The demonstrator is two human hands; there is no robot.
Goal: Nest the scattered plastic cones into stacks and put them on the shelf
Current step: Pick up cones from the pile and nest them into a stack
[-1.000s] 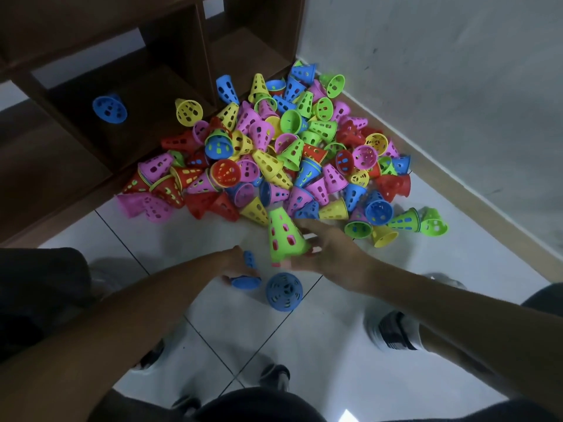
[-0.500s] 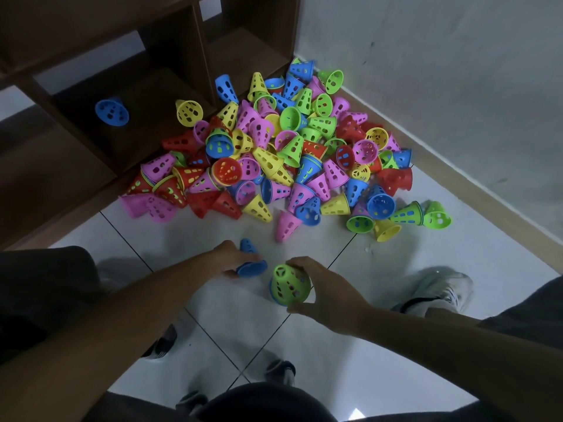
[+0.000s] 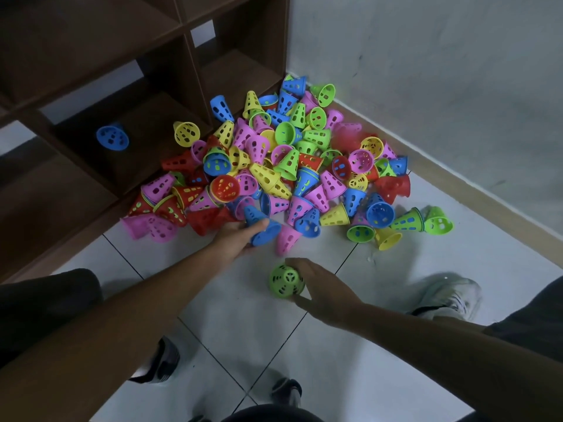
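A big heap of perforated plastic cones [image 3: 292, 166] in pink, yellow, green, blue and red lies on the tiled floor in the corner. My left hand [image 3: 234, 236] grips a blue cone [image 3: 262, 226] at the heap's near edge. Nearer to me, my right hand [image 3: 323, 287] holds a green cone [image 3: 285, 281] that stands tip-up on the floor. The dark wooden shelf [image 3: 128, 86] rises at the left; one blue cone [image 3: 112, 137] and one yellow cone [image 3: 186, 134] lie in its bottom compartment.
A pink cone [image 3: 288, 237] lies loose between my hands. A grey wall [image 3: 441, 71] with a beige skirting closes the right side. My shoes [image 3: 447, 293] and knees frame the white floor tiles [image 3: 231, 300] in front.
My left hand moved forward with the blue cone to the heap's edge. My right hand carried the green cone back from the heap and set it over the blue cone on the floor.
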